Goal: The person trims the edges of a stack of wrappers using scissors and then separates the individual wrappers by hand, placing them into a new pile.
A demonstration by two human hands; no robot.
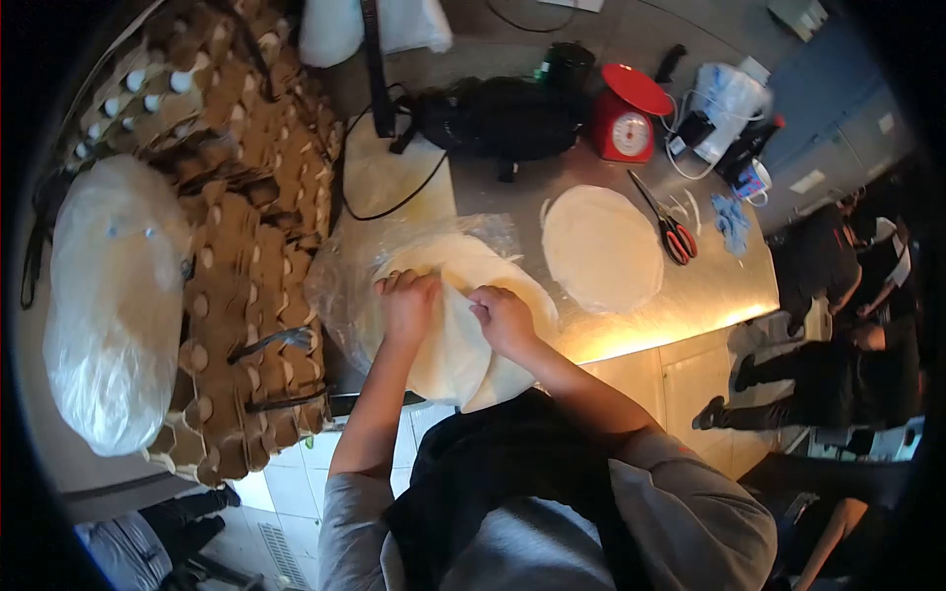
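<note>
In front of me a stack of thin round dough sheets (532, 295) lies on a crumpled clear plastic bag (340, 271). My left hand (406, 307) has its fingers curled onto the top dough sheet (455, 345), near its raised fold. On the other side of the fold, my right hand (505, 320) pinches the same sheet between thumb and fingers. The sheet's lower end hangs towards the table's front edge, close to my apron. To the right, apart from both hands, a separate pale round sheet (603, 248) lies flat on the metal table.
Scissors (674, 231) with red-and-black handles lie beyond the separate sheet. A red kitchen scale (629, 113), a blue cloth (730, 223) and a mug (752, 181) stand farther back. Stacked egg trays (251, 295) and a filled plastic bag (118, 305) crowd the left. Other people (818, 384) are at right.
</note>
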